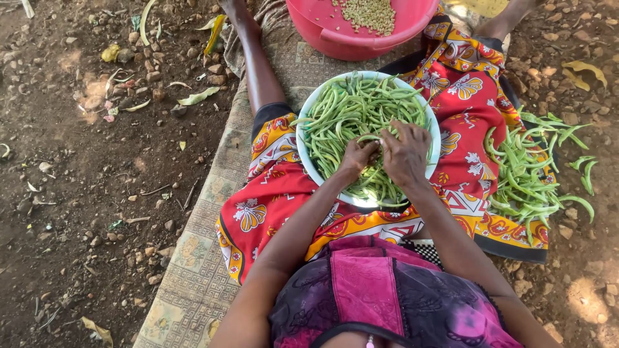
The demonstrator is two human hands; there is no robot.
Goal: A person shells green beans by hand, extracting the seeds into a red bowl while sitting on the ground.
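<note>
A white bowl heaped with green bean pods rests on my lap, over a red and yellow patterned cloth. Both hands meet above the near side of the bowl. My left hand and my right hand pinch the same green pod between their fingertips. A pink basin with shelled pale beans in it stands just beyond the bowl, between my legs.
A pile of empty green pods lies on the cloth and ground at my right. I sit on a woven mat over bare earth with stones, dry leaves and scattered pod scraps at the left.
</note>
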